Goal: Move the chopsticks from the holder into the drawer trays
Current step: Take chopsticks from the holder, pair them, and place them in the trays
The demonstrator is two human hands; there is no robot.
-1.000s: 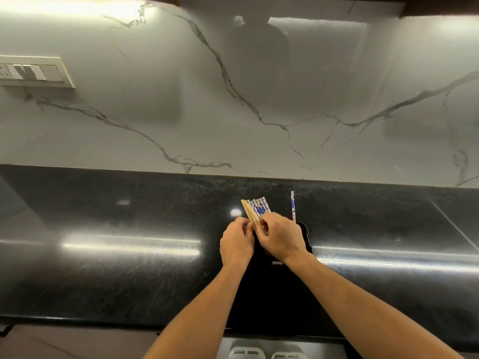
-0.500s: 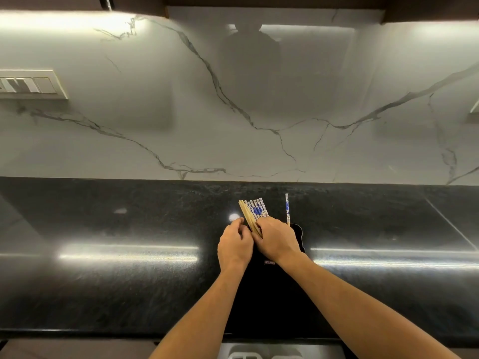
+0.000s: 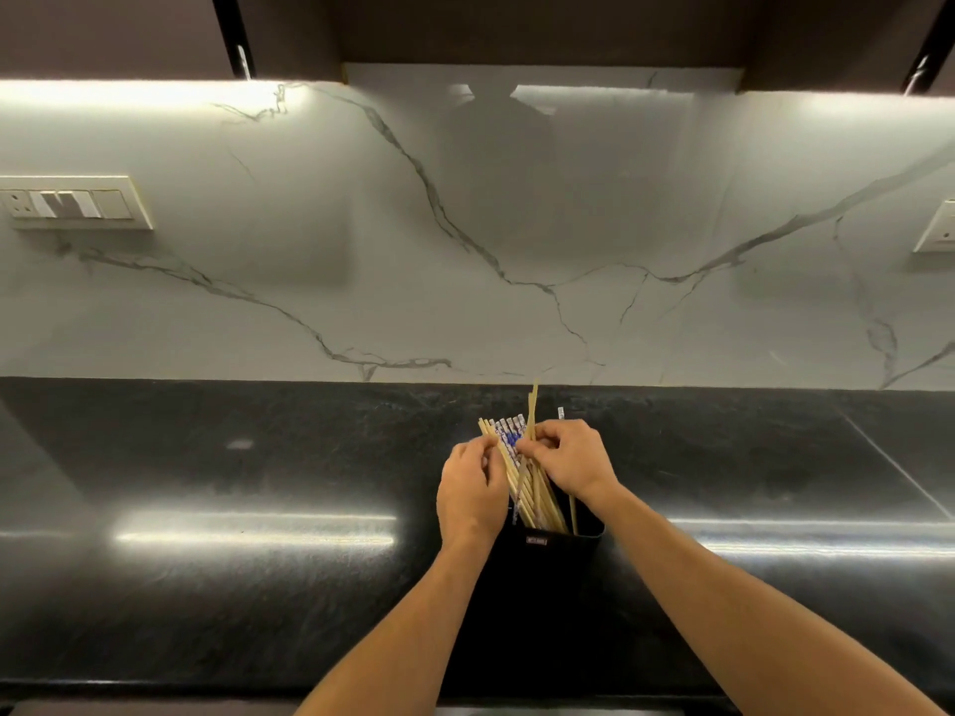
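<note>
1. Since half a second before, one pale stick [image 3: 533, 405] had risen above the rest, so that its tip stood against the lower edge of the marble backsplash [image 3: 465, 224]. The two hands had also drawn a little apart, which bared the shafts between them.
2. The chopsticks [image 3: 532, 496] stood as a fanned bundle in the black holder [image 3: 548, 565]. They leaned to the left, with blue-and-white patterned tops among plain wooden ones.
3. The left hand [image 3: 473, 490] lay against the bundle's left side with its fingers curled round the outer sticks, so it held them.
4. The right hand [image 3: 571, 459] was at the bundle's upper right. Its fingertips were curled in and gripped the chopsticks just where the raised stick's shaft passed. Whether it pinched that stick alone could not be told.
5. A lone patterned chopstick [image 3: 560, 413] stood upright behind the right hand, apart from the bundle.
6. The holder stood on the glossy black countertop [image 3: 258, 586], near its front edge.
7. On the backsplash, a switch plate [image 3: 72, 203] sat at the far left and a socket [image 3: 938, 227] at the far right. Dark cabinets [image 3: 517, 28] hung above.
</note>
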